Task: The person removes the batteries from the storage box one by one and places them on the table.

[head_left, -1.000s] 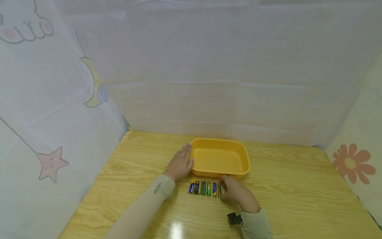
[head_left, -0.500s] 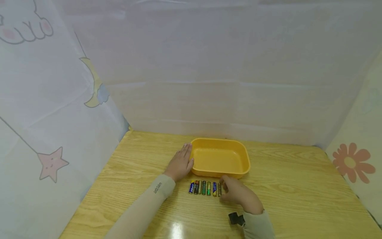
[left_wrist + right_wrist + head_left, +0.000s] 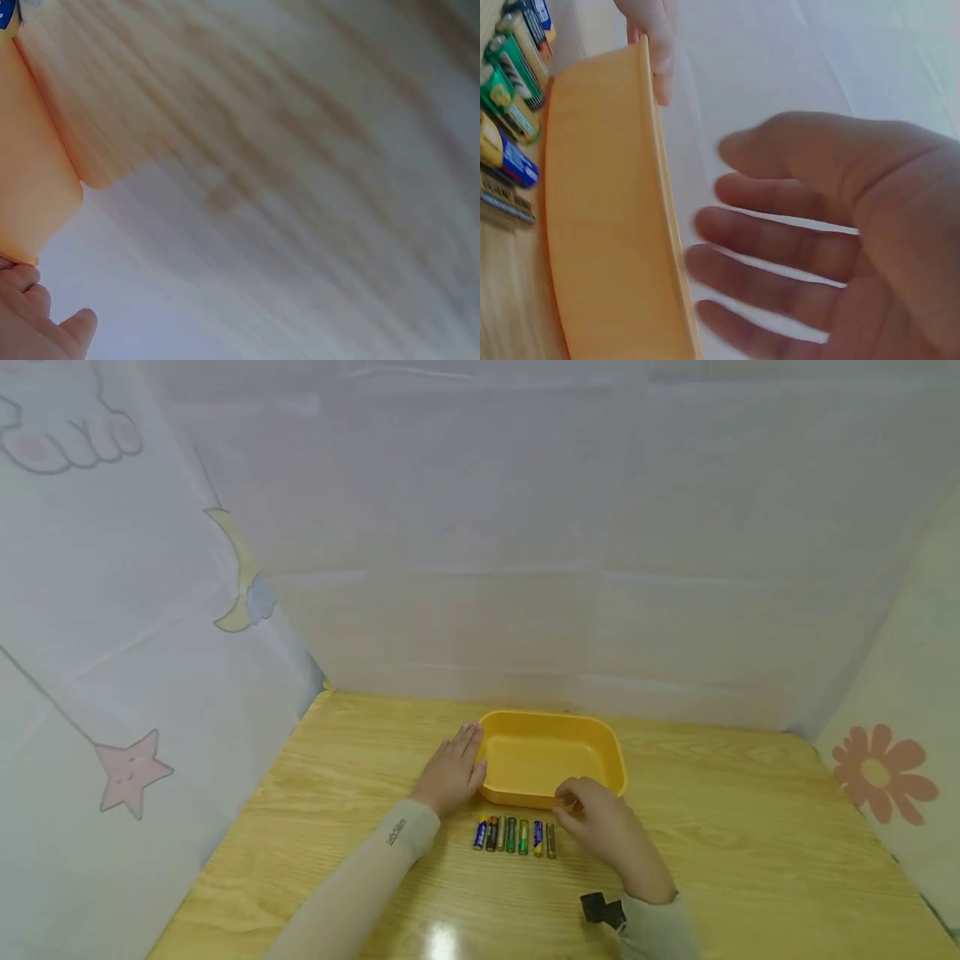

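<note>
A yellow plastic tray (image 3: 536,768) stands on the table. Flat along its left wall lies my left hand (image 3: 450,770), fingers extended; the left wrist view catches only its fingertips (image 3: 30,292) at the tray's rim. My right hand (image 3: 603,827) hovers over the tray's near right corner. The right wrist view shows that hand (image 3: 817,232) with nothing in it, fingers loosely bent and thumb apart from them. Several batteries lie side by side before the tray, from a blue battery (image 3: 480,833) on the left to a bronze-coloured battery (image 3: 551,842) on the right.
The wooden table (image 3: 750,827) runs back to a pale cloth backdrop (image 3: 480,568), with printed cloth on both sides. A black strap (image 3: 603,910) sits at the right wrist. Light reflects off the tabletop near the front.
My right hand has let go of the bronze-coloured battery at the row's right end and risen away toward the tray's near rim. My left hand has stayed at the tray.
</note>
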Demonstrator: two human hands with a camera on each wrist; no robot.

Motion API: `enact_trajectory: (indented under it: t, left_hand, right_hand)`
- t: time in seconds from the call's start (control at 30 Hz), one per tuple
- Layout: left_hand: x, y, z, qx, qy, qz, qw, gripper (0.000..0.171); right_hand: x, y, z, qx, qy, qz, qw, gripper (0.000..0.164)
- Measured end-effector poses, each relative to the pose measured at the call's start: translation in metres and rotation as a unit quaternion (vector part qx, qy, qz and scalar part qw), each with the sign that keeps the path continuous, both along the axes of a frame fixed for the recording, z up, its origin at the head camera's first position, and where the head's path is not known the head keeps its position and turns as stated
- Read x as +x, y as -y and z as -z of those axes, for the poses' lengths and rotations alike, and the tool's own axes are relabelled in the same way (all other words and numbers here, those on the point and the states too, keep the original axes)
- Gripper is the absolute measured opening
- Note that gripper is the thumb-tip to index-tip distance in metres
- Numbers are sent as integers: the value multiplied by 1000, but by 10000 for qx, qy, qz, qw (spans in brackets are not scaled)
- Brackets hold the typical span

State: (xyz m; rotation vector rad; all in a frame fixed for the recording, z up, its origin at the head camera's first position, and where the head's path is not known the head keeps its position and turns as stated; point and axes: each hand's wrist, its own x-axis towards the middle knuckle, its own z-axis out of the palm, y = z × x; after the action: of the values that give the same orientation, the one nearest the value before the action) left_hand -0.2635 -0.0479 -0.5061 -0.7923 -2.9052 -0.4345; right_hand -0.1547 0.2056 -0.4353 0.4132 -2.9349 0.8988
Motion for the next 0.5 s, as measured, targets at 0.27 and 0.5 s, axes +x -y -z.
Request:
enact_trajectory:
  t: [0.27, 0.5]
  left_hand:
    - [-1, -6, 8, -192, -42, -50, 9998, 68]
    - [-13, -4, -1, -164, -57, -81, 9998, 71]
  right_hand:
    - [-11, -34, -3, 17, -1102, 430, 9930, 15]
    - [-40, -94, 6, -89, -1407, 728, 9873, 29]
